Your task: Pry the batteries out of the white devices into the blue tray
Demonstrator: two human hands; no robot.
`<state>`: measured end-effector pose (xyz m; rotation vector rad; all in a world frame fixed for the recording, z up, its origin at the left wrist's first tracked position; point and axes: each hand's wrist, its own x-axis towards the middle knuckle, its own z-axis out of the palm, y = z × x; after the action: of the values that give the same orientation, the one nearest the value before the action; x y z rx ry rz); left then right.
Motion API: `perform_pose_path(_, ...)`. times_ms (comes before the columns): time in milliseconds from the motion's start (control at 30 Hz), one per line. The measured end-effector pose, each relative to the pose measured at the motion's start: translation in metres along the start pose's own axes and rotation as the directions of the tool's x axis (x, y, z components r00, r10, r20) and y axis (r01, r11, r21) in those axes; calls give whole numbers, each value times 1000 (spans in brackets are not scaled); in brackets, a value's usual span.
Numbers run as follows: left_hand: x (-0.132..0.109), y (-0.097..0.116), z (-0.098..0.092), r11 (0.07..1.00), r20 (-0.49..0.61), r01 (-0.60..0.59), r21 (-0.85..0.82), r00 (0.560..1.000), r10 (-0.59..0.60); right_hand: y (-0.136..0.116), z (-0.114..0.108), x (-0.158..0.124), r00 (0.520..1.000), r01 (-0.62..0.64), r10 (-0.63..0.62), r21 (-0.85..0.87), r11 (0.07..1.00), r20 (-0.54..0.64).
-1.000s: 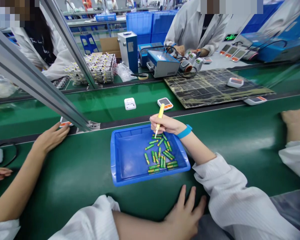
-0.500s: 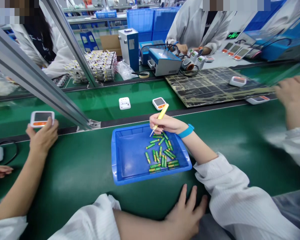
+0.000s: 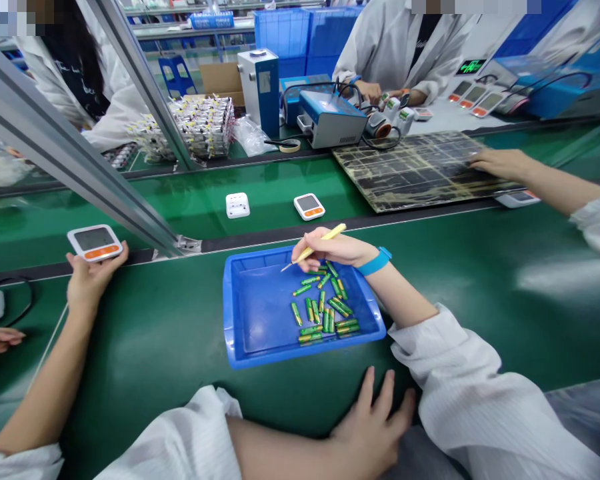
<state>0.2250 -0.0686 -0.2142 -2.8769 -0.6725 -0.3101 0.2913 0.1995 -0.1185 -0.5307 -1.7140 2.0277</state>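
My right hand, with a blue band at its wrist, grips a slim yellow pointed tool like a pen; its exact kind is unclear. The thin tip hangs over a blue tray. Several green-and-gold batteries lie loose in the tray's right part. My left hand rests on the green tabletop in front of the tray, fingers spread and holding nothing. Beyond the tray, a white device with a screen and orange buttons and a white case with its hollow side up lie on the green belt.
At left, a neighbour's hand holds a white-and-orange device. On the right, another person's hand touches a dark mat. A metal post stands left of the tray. Blue instrument boxes stand behind the belt.
My right hand has tilted the tool flatter, its tip now further left. The two belt items have shifted left. The right-hand neighbour has reached onto the mat; the left one has turned the device.
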Motion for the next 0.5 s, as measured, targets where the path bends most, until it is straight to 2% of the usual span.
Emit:
perform_pose_path(67,0,0,1,1000,-4,-1,-1,1000,1,0,1,0,1000,-7,7,-12,1000,-8)
perform_pose_path(233,0,1,2,1000,-14,13,-6,1000,-13,1,2,-2,997,16,-9,92,996,-76)
perform_pose_path(500,0,0,-1,1000,10,6,-1,1000,-6,2,2,-1,999,39,-43,-151,988,-26)
